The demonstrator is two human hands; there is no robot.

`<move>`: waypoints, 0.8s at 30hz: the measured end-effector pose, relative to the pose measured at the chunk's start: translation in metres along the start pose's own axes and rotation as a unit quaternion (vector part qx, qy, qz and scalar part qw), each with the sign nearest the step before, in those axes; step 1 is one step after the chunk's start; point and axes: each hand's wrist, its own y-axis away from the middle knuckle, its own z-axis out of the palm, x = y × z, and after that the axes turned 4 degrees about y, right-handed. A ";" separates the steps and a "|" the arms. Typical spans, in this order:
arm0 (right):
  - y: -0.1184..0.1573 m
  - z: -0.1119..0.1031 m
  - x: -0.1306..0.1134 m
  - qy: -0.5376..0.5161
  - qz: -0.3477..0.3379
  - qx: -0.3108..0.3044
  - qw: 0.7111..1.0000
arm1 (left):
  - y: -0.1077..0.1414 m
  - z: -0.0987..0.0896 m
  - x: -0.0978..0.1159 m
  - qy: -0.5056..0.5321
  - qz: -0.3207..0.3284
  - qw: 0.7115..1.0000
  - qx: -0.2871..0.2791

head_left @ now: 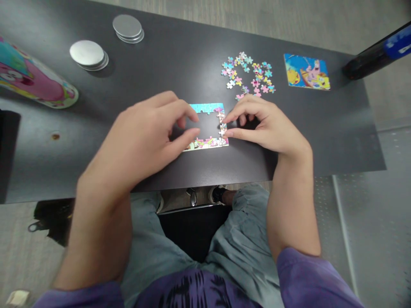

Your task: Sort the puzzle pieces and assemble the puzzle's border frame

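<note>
A puzzle border (pixel 208 108) of joined pieces lies on the dark table, with bare tabletop showing inside it. My left hand (pixel 157 124) is over the border's left side and hides it; its thumb and index finger are apart with nothing between them. At the right side of the border, my right hand (pixel 257 122) touches the pieces with thumb and index fingertips, which are spread apart. Loose puzzle pieces (pixel 266 80) lie in a scattered group beyond my right hand.
Two stacks of silver discs, one nearer (pixel 87 53) and one farther (pixel 127 26), stand at the back left. A colourful cylinder (pixel 35 79) lies at the left. A picture card (pixel 307 72) and a dark bottle (pixel 375 55) are at the right. The table's front edge (pixel 205 185) is near my lap.
</note>
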 end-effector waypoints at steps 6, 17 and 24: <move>0.003 -0.001 -0.001 -0.003 0.008 -0.015 1.000 | -0.008 0.033 0.014 -0.005 0.040 0.999 -0.032; 0.003 0.000 0.000 -0.032 -0.014 -0.029 0.999 | -0.013 0.040 0.014 -0.002 0.043 0.998 -0.050; 0.000 0.002 -0.003 -0.014 0.017 -0.022 1.000 | -0.015 0.040 0.015 0.012 0.050 0.997 -0.053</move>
